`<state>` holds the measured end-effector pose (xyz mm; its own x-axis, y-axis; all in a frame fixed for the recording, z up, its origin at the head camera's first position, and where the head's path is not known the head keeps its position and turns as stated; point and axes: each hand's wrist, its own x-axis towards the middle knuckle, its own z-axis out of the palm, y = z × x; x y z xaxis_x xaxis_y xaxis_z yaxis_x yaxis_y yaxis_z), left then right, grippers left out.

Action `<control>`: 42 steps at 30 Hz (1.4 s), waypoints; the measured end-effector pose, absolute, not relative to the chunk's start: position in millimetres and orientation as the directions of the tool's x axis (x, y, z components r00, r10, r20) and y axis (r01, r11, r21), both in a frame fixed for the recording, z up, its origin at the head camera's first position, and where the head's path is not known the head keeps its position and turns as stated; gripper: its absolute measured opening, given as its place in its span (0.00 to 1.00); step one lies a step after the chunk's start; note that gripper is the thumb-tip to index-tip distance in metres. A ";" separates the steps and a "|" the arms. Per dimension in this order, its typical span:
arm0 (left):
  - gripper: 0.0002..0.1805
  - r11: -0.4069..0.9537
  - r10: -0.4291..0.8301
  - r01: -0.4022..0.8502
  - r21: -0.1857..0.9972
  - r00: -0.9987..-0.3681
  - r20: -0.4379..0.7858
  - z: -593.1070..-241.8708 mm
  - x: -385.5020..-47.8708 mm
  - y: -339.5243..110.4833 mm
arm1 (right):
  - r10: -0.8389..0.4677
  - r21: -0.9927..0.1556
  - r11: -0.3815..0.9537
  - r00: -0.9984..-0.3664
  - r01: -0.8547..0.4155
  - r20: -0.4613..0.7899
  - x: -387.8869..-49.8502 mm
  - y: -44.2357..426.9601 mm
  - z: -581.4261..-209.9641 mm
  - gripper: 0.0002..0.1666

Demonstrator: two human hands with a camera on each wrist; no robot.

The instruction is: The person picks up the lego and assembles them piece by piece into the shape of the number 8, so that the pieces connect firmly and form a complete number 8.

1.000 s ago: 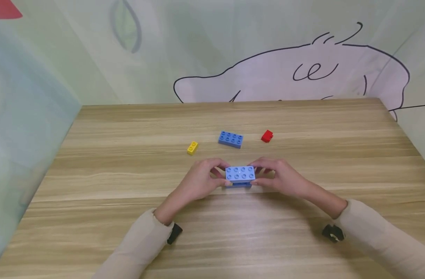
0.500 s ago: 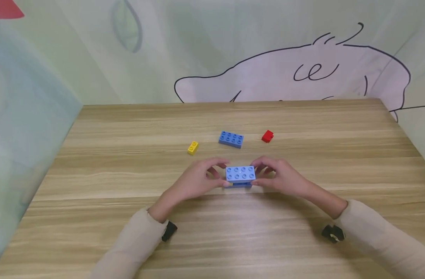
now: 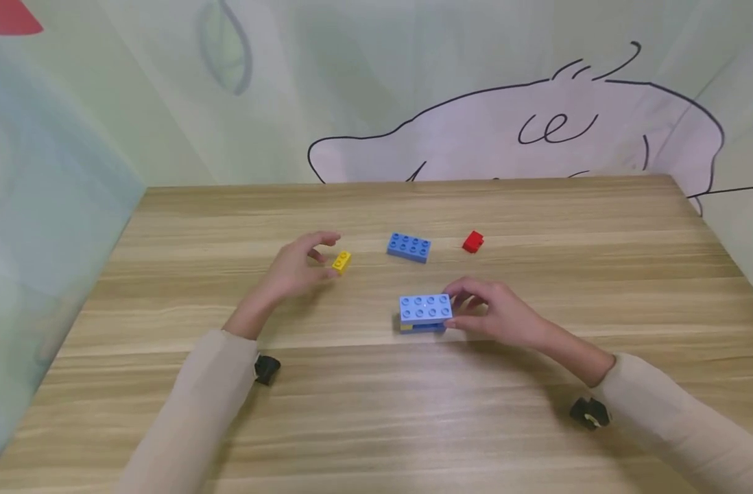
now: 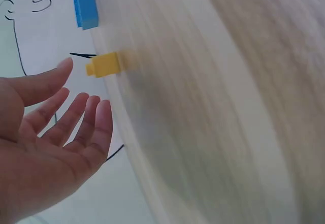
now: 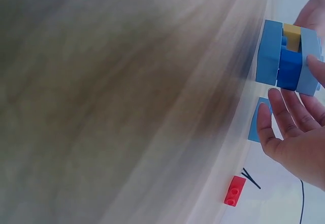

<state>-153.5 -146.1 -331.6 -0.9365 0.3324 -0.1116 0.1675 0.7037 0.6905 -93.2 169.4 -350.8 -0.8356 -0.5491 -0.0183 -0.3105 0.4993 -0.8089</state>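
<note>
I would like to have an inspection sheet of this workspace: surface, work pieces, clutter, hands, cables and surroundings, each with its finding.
Surface: wood-grain table.
Work pieces: brick stack, light blue on top; yellow brick, blue brick and red brick lie separately.
Clutter: nothing seen.
Hands: left hand beside the yellow brick, not gripping it; right hand holds the brick stack's right end.
Cables: nothing seen.
Surroundings: pale backdrop with line drawing.

Left grip [image 3: 295, 269]: yellow brick [image 3: 342, 261] just right, then gap, blue brick [image 3: 409, 248]. Right grip [image 3: 507, 313]: stack [image 3: 425, 309] bars left; room ahead to red brick [image 3: 472, 241].
</note>
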 end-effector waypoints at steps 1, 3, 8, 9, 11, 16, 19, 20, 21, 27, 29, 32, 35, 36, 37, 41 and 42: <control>0.30 0.710 0.330 0.148 0.688 -0.934 -0.139 -332.8 -155.0 -147.0 | -0.550 -0.810 0.499 -0.835 -0.310 -0.019 -93.2 169.4 -350.8 0.23; 0.29 0.715 0.333 0.119 0.689 -0.924 -0.186 -334.8 -157.3 -147.8 | -0.550 -0.810 0.500 -0.835 -0.307 -0.023 -93.5 169.3 -351.2 0.23; 0.28 0.732 0.347 0.097 0.675 -0.905 -0.247 -338.0 -161.1 -147.0 | -0.559 -0.809 0.493 -0.829 -0.319 -0.014 -93.5 168.2 -351.2 0.23; 0.28 0.738 0.346 0.096 0.668 -0.904 -0.251 -338.5 -161.8 -146.6 | -0.560 -0.809 0.492 -0.828 -0.321 -0.012 -93.5 167.8 -351.4 0.23; 0.27 0.747 0.345 0.099 0.657 -0.903 -0.256 -339.4 -162.9 -145.6 | -0.563 -0.810 0.488 -0.826 -0.326 -0.006 -93.1 167.4 -350.9 0.23; 0.25 0.758 0.347 0.114 0.642 -0.904 -0.249 -341.6 -163.8 -142.1 | -0.562 -0.809 0.487 -0.827 -0.329 -0.003 -93.2 167.6 -351.8 0.23; 0.23 0.765 0.344 0.120 0.632 -0.907 -0.244 -342.6 -162.6 -139.8 | -0.557 -0.810 0.490 -0.830 -0.322 -0.007 -93.8 168.5 -353.2 0.22; 0.22 0.768 0.340 0.117 0.630 -0.908 -0.246 -342.7 -161.9 -138.9 | -0.557 -0.810 0.490 -0.830 -0.321 -0.008 -93.8 168.7 -353.3 0.22; 0.22 0.770 0.336 0.114 0.627 -0.909 -0.247 -342.9 -161.3 -138.1 | -0.556 -0.810 0.491 -0.831 -0.320 -0.009 -93.8 169.0 -353.4 0.22; 0.21 0.764 0.311 0.088 0.639 -0.918 -0.245 -343.9 -157.4 -134.4 | -0.556 -0.811 0.490 -0.831 -0.320 -0.008 -92.9 169.6 -352.6 0.23; 0.21 0.753 0.318 0.095 0.651 -0.919 -0.234 -341.7 -154.4 -132.3 | -0.555 -0.811 0.490 -0.832 -0.321 -0.007 -92.7 169.6 -352.3 0.23; 0.21 0.725 0.349 0.127 0.677 -0.915 -0.202 -335.3 -147.2 -126.4 | -0.554 -0.810 0.489 -0.832 -0.322 -0.004 -93.0 169.7 -352.7 0.22; 0.21 0.684 0.380 0.163 0.711 -0.911 -0.157 -327.7 -136.6 -118.3 | -0.555 -0.811 0.488 -0.832 -0.324 -0.002 -93.1 169.9 -352.9 0.22; 0.21 0.666 0.391 0.176 0.725 -0.910 -0.139 -325.0 -132.3 -115.2 | -0.555 -0.811 0.488 -0.832 -0.324 -0.001 -93.2 169.9 -353.0 0.22; 0.21 0.651 0.401 0.190 0.735 -0.908 -0.120 -322.7 -128.0 -112.0 | -0.555 -0.811 0.488 -0.832 -0.323 -0.002 -93.2 170.0 -353.0 0.22; 0.21 0.603 0.434 0.240 0.761 -0.899 -0.060 -314.6 -109.6 -96.7 | -0.551 -0.810 0.494 -0.834 -0.315 -0.011 -93.5 170.0 -352.4 0.22; 0.21 0.594 0.442 0.252 0.764 -0.896 -0.049 -313.1 -105.4 -93.0 | -0.550 -0.809 0.496 -0.835 -0.314 -0.013 -93.6 170.1 -352.2 0.22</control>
